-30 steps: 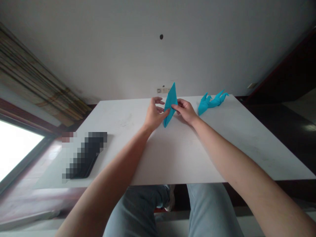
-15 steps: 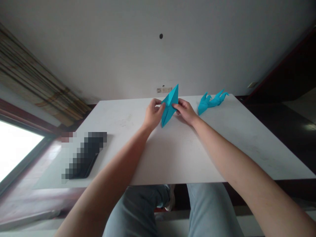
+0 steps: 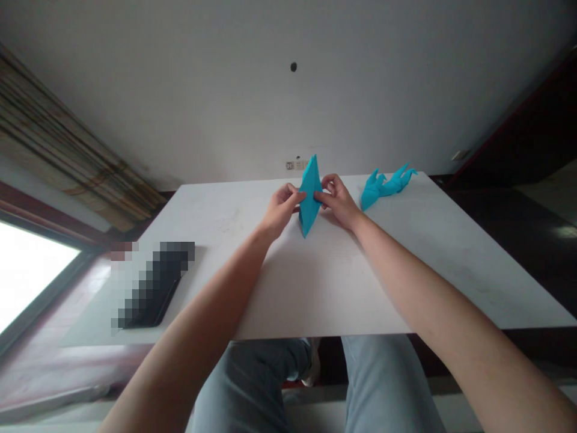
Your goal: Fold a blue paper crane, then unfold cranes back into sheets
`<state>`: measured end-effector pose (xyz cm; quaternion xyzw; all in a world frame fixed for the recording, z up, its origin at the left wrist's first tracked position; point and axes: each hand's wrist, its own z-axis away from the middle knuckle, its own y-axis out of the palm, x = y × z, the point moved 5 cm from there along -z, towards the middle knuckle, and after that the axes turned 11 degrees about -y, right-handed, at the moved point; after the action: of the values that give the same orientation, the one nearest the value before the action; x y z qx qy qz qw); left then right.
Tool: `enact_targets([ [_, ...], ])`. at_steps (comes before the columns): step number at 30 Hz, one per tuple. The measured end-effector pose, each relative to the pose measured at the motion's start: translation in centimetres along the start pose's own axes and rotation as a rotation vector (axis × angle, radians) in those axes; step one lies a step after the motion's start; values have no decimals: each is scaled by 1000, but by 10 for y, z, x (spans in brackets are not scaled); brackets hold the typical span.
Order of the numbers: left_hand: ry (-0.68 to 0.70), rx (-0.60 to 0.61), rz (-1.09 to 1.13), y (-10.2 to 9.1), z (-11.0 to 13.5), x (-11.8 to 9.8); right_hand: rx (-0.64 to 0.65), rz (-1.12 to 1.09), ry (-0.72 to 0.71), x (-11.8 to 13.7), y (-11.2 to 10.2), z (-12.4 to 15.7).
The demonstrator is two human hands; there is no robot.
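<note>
Between my hands, a folded piece of blue origami paper [image 3: 310,207] stands upright over the white table [image 3: 288,294]. Its shape is a narrow diamond, pointed at top and bottom. My left hand [image 3: 285,204] pinches its left edge, thumb on the near face. From the other side, my right hand [image 3: 337,199] grips the right edge, with its thumb pressed near the middle. The fingers behind the paper are partly hidden. Right of my right hand lie blue folded paper figures [image 3: 387,185] with thin pointed tips, resting close together on the table.
A dark flat object [image 3: 155,291], partly blurred out, lies at the table's left side. Behind the table rises a grey wall [image 3: 225,108] with sockets [image 3: 291,165] low down. A curtain [image 3: 67,132] hangs at the left, beside a bright window [image 3: 31,270].
The folded paper has turned from a slanted position to nearly upright and looks narrower. My left hand has shifted slightly with its edge; the blue figures have stayed put.
</note>
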<state>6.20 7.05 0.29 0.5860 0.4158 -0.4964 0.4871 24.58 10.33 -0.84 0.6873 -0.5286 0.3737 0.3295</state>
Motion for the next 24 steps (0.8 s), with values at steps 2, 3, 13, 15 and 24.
enact_targets([
  [2, -1, 13, -7, 1, 1, 0, -19, 28, -25, 1, -2, -1],
  [3, 7, 10, -15, 1, 1, 0, -14, 42, -36, 1, -2, -1],
  [13, 95, -328, -15, -19, -7, 0, 21, 119, -89, 8, 2, -1],
  [15, 116, -379, -40, -24, -7, 0, 15, 180, -115, 11, 2, 0],
  [24, 161, -444, -68, -28, -4, -2, 78, 221, -74, 8, 8, 1],
])
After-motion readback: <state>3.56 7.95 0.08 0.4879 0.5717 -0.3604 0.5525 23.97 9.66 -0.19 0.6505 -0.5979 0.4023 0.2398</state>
